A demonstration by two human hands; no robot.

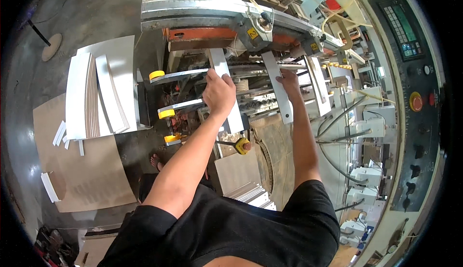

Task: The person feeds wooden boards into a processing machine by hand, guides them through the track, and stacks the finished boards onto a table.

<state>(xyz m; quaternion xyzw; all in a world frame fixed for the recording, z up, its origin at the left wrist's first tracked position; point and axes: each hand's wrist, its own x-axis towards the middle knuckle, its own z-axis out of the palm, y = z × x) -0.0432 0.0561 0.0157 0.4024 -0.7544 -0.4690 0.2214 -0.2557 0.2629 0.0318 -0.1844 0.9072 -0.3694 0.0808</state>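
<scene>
My left hand (220, 93) is closed around the edge of a long white panel strip (235, 117), which lies across the rails of a machine. My right hand (290, 84) pinches the right edge of a second white strip (281, 103) with a small dark hole at its near end. The fingers under both strips are partly hidden. To the right of that hand lies a third white strip (319, 91), touched by neither hand. The far ends of the strips reach toward the machine's metal crossbeam (193, 11).
Yellow-tipped rail ends (166, 113) stick out on the left. Beyond them, white panels (79, 98) are stacked beside a brown board (87, 180). More strips (251, 194) lie near my body. A control panel (410, 98) with a red button stands at the right; cables hang beside it.
</scene>
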